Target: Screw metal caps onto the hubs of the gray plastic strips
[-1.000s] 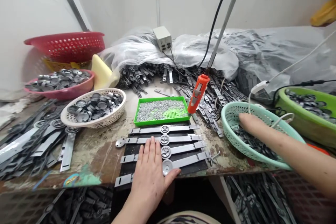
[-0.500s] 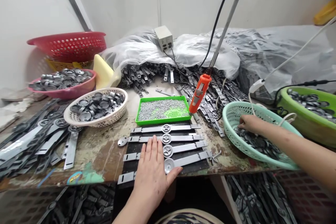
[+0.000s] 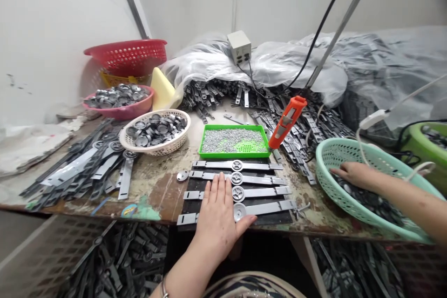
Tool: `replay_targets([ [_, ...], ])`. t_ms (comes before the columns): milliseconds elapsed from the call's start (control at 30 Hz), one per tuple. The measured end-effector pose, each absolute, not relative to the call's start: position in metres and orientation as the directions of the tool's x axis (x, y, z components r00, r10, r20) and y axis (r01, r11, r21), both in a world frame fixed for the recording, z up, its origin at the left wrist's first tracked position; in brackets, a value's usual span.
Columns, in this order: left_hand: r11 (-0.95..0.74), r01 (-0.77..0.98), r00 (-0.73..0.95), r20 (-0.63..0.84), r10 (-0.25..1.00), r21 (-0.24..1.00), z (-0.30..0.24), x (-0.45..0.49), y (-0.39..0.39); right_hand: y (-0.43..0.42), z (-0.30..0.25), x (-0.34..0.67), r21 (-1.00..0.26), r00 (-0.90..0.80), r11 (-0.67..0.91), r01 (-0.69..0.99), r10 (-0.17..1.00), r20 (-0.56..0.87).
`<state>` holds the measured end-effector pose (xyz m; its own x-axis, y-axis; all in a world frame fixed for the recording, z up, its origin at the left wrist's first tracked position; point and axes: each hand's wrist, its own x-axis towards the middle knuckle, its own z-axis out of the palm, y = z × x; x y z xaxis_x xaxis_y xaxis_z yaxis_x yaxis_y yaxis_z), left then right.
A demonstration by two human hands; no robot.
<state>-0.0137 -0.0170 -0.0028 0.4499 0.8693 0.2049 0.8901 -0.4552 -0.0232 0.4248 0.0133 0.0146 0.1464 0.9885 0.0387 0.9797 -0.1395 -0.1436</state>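
Bench (image 3: pixel 159 174), straps (image 3: pixel 267 207) further right in view

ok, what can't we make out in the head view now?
All in head view:
- Whether right hand grips dark parts in mint basket: hidden beneath the hand.
- Nearest strap: partly covered by left hand.
- Silvery bits, green tray: too small to identify.
- Lime tub: cut off by right edge.

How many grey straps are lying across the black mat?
4, in rows: the farthest strap, beside the green tray; the second strap; the third strap; the nearest strap. The left hand partly covers some.
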Motion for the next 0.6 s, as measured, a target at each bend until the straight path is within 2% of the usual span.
replay_targets([
  [100,-0.468,0.883,0.462,0.247,0.852,-0.036,-0.006,-0.015,-0.015,0.009,0.024,0.413,-0.232,0.162,-0.179,0.956,0.983,-0.09],
  [300,-0.477,0.876,0.475,0.276,0.835,-0.064,-0.01,-0.016,-0.013,-0.01,0.04,0.391,-0.443,0.134,-0.219,0.869,0.967,-0.215],
  [433,-0.48,0.875,0.477,0.291,0.829,-0.064,-0.01,-0.016,-0.013,-0.019,0.046,0.392,-0.538,0.149,-0.223,0.813,0.973,-0.178],
  [600,-0.476,0.877,0.475,0.282,0.833,-0.072,-0.01,-0.015,-0.013,-0.023,0.049,0.395,-0.545,0.212,-0.202,0.814,0.976,-0.045],
])
